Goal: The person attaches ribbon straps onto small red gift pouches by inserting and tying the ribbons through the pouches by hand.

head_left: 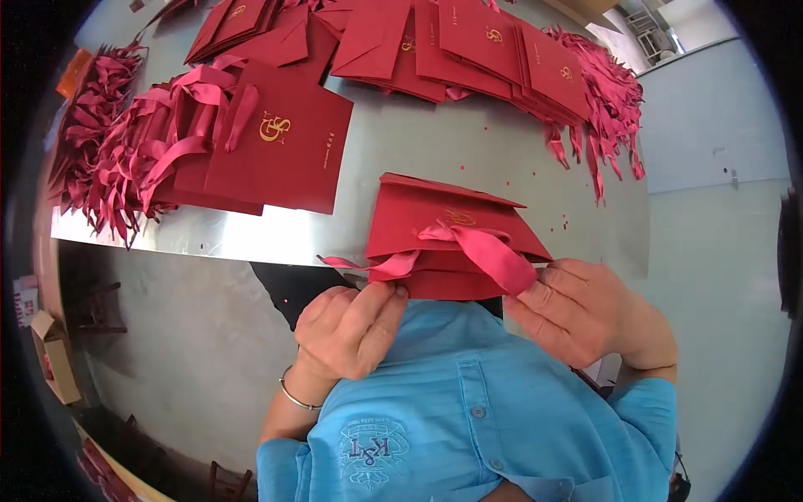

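Note:
A red paper bag (456,197) with a gold logo lies at the table's front edge, its open side toward my body. My left hand (355,330) pinches the bag's near left corner, beside a short pink ribbon end (393,266). At the near right corner, my right hand (577,309) has its fingers closed on the wide pink ribbon (498,259), which loops over the bag's front. The fingertips of both hands are partly hidden by the bag and ribbon.
Red bags with ribbons (280,138) lie at the table's left, near a heap of pink ribbons (100,125). More red bags (477,50) and ribbon ends (606,92) fill the far side. Small red scraps dot the metal table (410,134). A cardboard box (57,364) stands lower left.

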`<move>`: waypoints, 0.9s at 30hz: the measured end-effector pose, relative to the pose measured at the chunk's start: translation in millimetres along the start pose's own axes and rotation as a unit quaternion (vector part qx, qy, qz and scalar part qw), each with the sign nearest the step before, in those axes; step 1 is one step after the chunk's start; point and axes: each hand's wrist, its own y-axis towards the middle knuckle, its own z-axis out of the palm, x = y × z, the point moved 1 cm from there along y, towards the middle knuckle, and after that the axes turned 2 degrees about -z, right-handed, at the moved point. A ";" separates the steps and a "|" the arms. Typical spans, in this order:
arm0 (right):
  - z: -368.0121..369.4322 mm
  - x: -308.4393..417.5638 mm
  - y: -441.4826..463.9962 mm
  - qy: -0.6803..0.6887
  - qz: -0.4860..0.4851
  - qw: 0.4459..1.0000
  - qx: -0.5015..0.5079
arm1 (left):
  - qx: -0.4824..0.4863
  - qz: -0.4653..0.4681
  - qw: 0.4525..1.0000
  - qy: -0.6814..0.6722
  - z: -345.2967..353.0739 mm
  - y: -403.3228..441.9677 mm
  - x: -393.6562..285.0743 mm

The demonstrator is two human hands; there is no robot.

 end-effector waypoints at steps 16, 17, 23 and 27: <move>8.6 -3.3 -6.9 0.049 0.015 0.999 -0.004 | 0.051 0.043 0.997 -0.027 4.6 15.8 -6.5; 8.8 -2.9 -6.6 0.045 0.014 0.999 -0.007 | 0.052 0.043 0.997 -0.027 7.0 18.1 -8.3; 11.2 -3.5 -9.0 0.028 0.019 0.999 -0.001 | 0.026 0.063 0.997 -0.041 27.7 24.0 -14.1; 12.0 -4.7 -7.0 0.037 0.014 0.999 -0.006 | 0.037 0.046 0.995 -0.076 31.3 23.4 -13.7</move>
